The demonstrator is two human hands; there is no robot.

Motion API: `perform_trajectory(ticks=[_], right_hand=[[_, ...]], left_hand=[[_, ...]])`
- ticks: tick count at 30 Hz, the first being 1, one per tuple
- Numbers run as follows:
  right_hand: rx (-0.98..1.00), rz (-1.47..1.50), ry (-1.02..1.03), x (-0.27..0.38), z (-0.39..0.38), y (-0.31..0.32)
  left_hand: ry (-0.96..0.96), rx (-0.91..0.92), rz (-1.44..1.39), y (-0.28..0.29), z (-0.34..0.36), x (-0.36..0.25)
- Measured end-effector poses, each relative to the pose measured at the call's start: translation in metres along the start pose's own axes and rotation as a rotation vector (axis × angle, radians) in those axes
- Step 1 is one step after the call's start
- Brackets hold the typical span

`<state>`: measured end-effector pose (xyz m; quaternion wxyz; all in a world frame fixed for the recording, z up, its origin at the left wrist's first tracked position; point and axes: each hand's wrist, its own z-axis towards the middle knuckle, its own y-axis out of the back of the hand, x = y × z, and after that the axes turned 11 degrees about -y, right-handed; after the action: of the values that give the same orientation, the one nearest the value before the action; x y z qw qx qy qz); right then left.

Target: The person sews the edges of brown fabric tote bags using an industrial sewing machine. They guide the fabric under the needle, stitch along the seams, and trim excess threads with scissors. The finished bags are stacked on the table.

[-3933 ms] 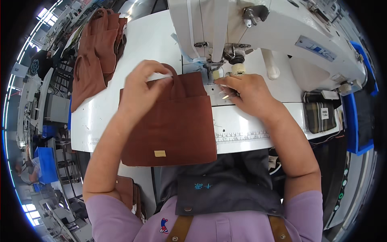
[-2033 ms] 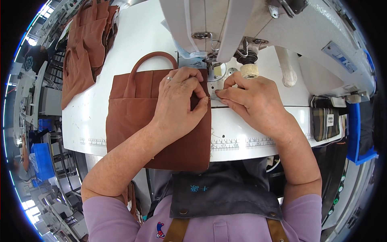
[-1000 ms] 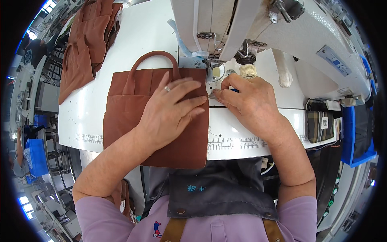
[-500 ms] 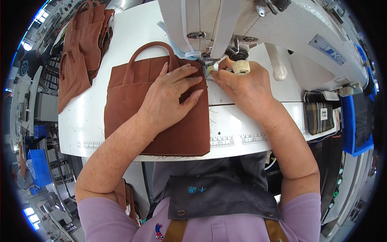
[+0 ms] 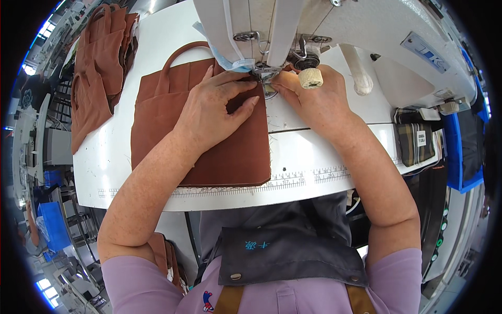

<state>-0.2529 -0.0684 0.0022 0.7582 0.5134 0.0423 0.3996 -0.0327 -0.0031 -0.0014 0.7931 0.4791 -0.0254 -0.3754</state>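
A flat brown bag (image 5: 225, 152) with a looped handle lies on the white table, its upper right edge at the presser foot (image 5: 269, 90) of a sewing machine (image 5: 366, 34). My left hand (image 5: 206, 110) rests on the bag's upper right part, fingers spread and fingertips beside the foot. To the right of the foot, my right hand (image 5: 320, 102) has thumb and forefinger pinched together. What lies between them is hidden; the tension knob (image 5: 311, 78) covers part of that hand.
More brown bags (image 5: 102, 63) are stacked at the table's far left. A printed ruler (image 5: 290, 179) runs along the near edge. A plaid pouch (image 5: 414, 144) sits on the right, with a blue bin (image 5: 457, 157) beyond it. A pale lever (image 5: 356, 70) hangs beneath the machine's arm.
The bag has slid away from me, its near edge now around the ruler's line. My left hand has moved along with it. My right fingertips have drawn closer to the presser foot.
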Motion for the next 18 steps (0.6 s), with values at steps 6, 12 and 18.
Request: perform_trajectory(ticks=[6,12,18], right_hand=[[-0.033,-0.056,0.058,-0.001,0.000,-0.003],[-0.122,-0.098,0.079,-0.010,-0.001,-0.012],[-0.020,0.057,-0.040,-0.006,-0.006,0.002]], left_hand=[[0.008,-0.021,-0.007,-0.002,0.000,0.002],[0.010,-0.039,-0.039,-0.004,0.001,0.006],[0.000,0.023,-0.004,0.002,0.001,0.008]])
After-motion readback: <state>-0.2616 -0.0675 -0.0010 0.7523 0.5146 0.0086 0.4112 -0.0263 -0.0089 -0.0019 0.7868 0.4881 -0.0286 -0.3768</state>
